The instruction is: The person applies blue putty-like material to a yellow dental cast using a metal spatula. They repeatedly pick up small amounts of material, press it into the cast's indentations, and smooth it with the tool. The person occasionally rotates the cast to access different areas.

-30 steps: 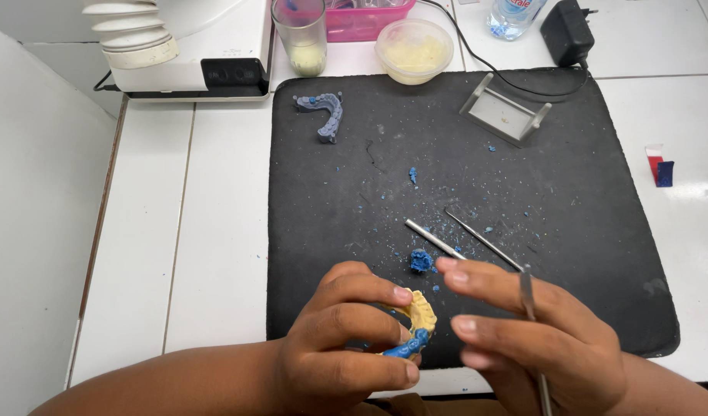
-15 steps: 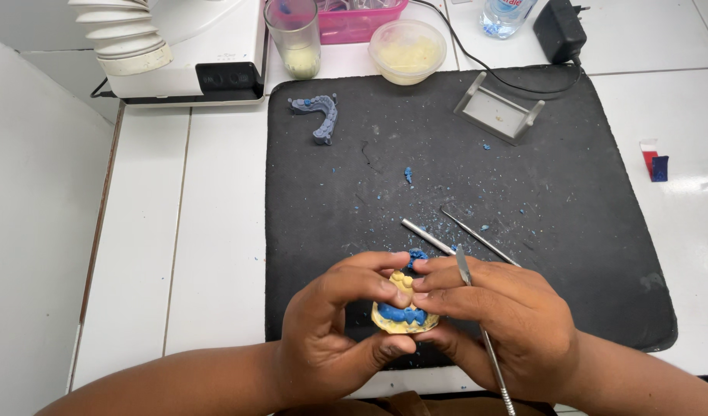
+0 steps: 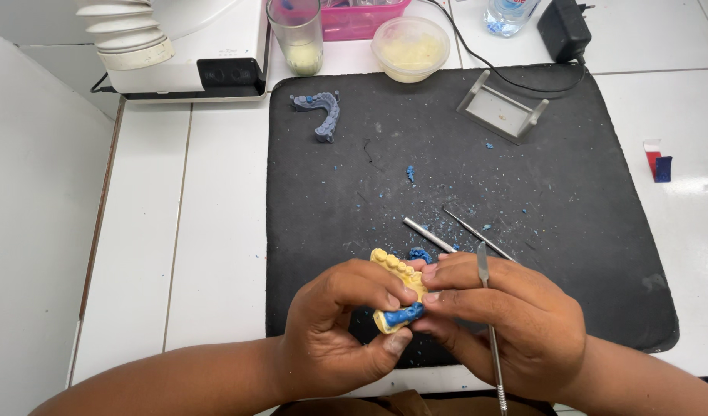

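A white tiled surface is carrying a black mat speckled with blue crumbs, and the work is happening at the mat's near edge. The left hand is curling round a yellow dental cast, thumb and fingers pinching it so the row of teeth is facing up and away, which is leaving the blue wax on its lower side open to the other hand. The right hand is closing its fingertips against the cast and the wax from the right, apparently steadying or pressing there, while a thin metal instrument is lying tucked between its fingers, handle running back toward the near edge, kept ready without being put down.

Just beyond the hands, two more slim metal tools are lying side by side on the mat, within easy reach. Toward the mat's far left corner a grey dental arch model is resting apart. Near the far edge a small grey stand is sitting, and off the mat along the surface's far edge a lidded tub of yellowish material, a glass and a white machine are standing
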